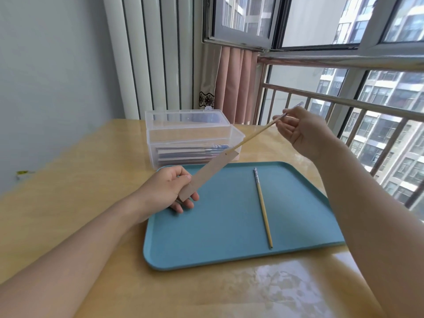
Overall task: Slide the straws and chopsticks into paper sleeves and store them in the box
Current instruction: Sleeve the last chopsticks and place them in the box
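My left hand (171, 190) grips the lower end of a brown paper sleeve (211, 172) held slanted above the blue tray (206, 237). My right hand (300, 131) pinches the patterned top of a wooden chopstick (257, 134), whose thin tip meets the sleeve's open upper end. A second chopstick (263, 207) lies lengthwise on the tray, patterned end pointing away from me. Behind the tray stands a clear plastic box (195, 143) with its lid raised; several filled sleeves are stacked inside it.
The tray rests on a glossy wooden table (68, 180). A metal railing (344, 99) and windows run along the right side, a pink curtain (236, 86) hangs behind the box, and a grey wall is on the left.
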